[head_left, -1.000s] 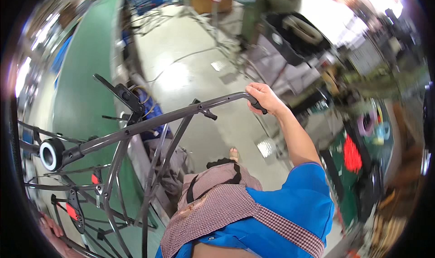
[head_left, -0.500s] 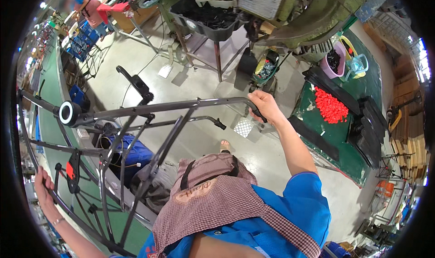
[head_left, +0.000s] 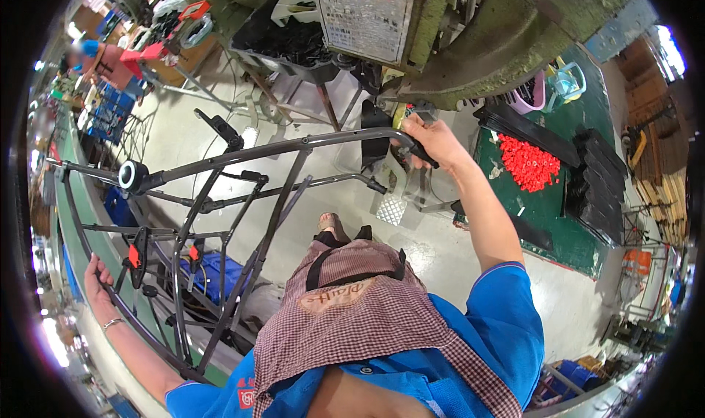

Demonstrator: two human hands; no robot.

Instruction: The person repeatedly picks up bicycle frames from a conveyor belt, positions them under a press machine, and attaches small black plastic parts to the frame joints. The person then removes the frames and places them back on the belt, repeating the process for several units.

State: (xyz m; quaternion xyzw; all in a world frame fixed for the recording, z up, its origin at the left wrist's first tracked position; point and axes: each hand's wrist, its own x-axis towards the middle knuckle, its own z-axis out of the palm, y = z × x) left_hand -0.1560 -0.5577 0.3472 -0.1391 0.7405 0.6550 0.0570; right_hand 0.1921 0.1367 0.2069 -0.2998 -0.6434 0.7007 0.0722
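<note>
A large frame of dark metal tubes (head_left: 283, 146) stretches across the left and middle, held between both my hands. My right hand (head_left: 432, 140) is closed round the bent end of its upper tube, beside a black grip end. Low on the left, my left hand (head_left: 99, 277) has its fingers curled against an outer curved tube. A round white-and-black fitting (head_left: 132, 176) sits at a joint on the far left of the frame. Black brackets with red parts (head_left: 134, 256) are fixed among the lower tubes.
Ahead stands a green machine (head_left: 507, 51) with a black bin (head_left: 283, 44) to its left. On the right, a green table (head_left: 488, 170) bears red pieces (head_left: 529, 162), black strips (head_left: 591, 179) and a pink bucket (head_left: 530, 99). A green bench (head_left: 70, 220) runs along the left; a person (head_left: 110, 66) is far off.
The frame has swung with my hands, its left part now nearer the middle of the view. The machine ahead looks closer. My foot has stepped to the left.
</note>
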